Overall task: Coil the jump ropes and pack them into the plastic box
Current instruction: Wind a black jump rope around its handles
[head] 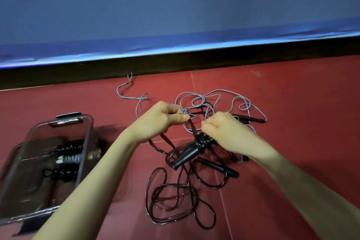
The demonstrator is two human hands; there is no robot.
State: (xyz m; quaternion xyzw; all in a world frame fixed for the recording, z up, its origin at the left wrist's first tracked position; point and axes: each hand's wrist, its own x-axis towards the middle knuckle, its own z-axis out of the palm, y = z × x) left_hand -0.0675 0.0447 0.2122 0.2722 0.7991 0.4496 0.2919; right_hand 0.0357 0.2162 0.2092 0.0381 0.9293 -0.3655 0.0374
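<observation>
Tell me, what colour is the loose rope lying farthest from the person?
Grey. The loose rope shows clearly in the head view, against the red floor.

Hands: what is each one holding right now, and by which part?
Left hand pinches the black jump rope by its cord, near the wrapped handles. Right hand grips cord at that bundle; exactly where is hidden.

Two bare forearms without sleeves come in from about 7 and 4 o'clock, ending in the left hand (158, 120) and the right hand (224, 129), with no rings, watch or gloves.
</observation>
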